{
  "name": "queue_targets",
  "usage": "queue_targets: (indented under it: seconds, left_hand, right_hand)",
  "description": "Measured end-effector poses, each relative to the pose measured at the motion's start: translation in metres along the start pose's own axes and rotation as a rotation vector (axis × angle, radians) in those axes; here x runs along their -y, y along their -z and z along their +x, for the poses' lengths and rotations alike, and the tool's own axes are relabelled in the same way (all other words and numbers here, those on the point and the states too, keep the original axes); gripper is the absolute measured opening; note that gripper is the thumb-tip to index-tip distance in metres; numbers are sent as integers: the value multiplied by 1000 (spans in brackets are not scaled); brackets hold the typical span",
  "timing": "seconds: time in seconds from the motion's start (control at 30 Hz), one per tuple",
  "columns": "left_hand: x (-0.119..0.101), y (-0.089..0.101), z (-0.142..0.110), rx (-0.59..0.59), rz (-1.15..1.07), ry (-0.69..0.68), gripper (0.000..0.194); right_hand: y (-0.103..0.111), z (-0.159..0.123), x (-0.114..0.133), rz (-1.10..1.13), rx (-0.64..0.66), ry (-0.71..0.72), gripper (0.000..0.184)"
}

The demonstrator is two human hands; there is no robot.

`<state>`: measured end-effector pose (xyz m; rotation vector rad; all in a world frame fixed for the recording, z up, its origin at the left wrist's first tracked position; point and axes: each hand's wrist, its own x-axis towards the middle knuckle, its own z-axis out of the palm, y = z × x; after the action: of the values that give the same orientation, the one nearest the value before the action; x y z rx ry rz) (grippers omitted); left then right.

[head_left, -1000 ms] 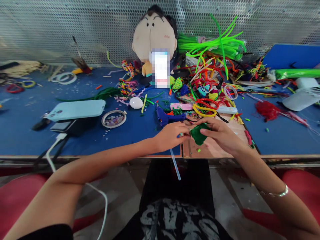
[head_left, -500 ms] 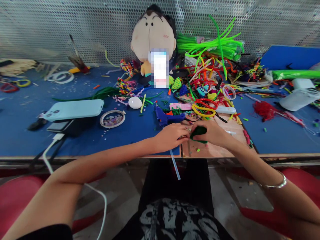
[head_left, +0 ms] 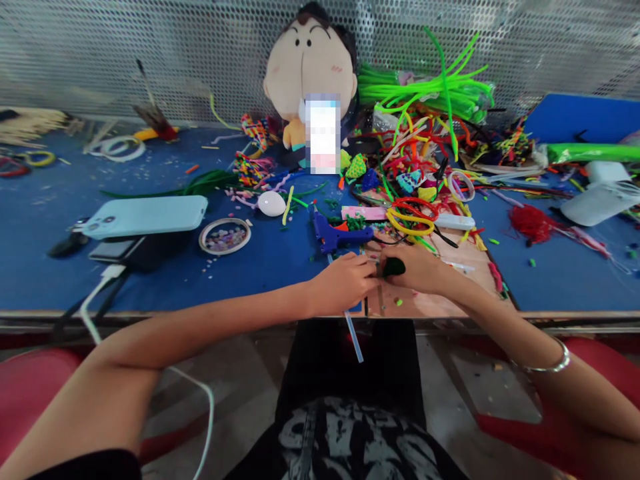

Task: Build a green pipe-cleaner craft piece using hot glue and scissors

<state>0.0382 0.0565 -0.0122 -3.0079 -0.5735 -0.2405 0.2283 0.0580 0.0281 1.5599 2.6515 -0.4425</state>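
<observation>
My right hand (head_left: 423,268) pinches a dark green fuzzy piece (head_left: 395,267), which now shows as a small rounded shape between thumb and fingers. Close against it from the left is my left hand (head_left: 345,283), its fingers curled together; the fingertips meet the piece's near side, and what they grip is hidden. Just beyond the hands lies a blue hot glue gun (head_left: 340,235) with an orange trigger. A translucent glue stick (head_left: 354,339) pokes out below my left hand, over the table edge. Scissors with red and yellow handles (head_left: 411,223) rest behind my right hand.
A plush doll (head_left: 310,60) with a lit phone (head_left: 323,133) before it stands at the back. Pipe cleaners (head_left: 430,97) heap up to the right. Leftward are a light blue phone (head_left: 145,217), a round dish of beads (head_left: 225,237) and a white egg shape (head_left: 271,204).
The dark green piece has turned in my right fingers, going from a wider folded shape to a small rounded one. My hands stay close together in nearly the same place.
</observation>
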Motion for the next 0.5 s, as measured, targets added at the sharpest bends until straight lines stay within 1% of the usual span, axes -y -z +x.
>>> queue_targets:
  seconds: [0.07, 0.17, 0.23, 0.4, 0.5]
  left_hand:
    - [-1, 1, 0, -6, 21, -10, 26]
    - [-2, 2, 1, 19, 24, -21, 23]
    - [-2, 3, 3, 32, 7, -2, 20]
    - [3, 1, 15, 38, -86, 96, 21]
    - [5, -1, 24, 52, -114, 85, 22]
  right_hand:
    - [1, 0, -1, 8, 0, 15, 18]
    - [2, 0, -2, 37, -6, 39, 21]
    - [3, 0, -2, 66, 2, 56, 23]
    - [7, -1, -3, 84, 34, 75, 30]
    - [7, -1, -5, 91, 13, 103, 40]
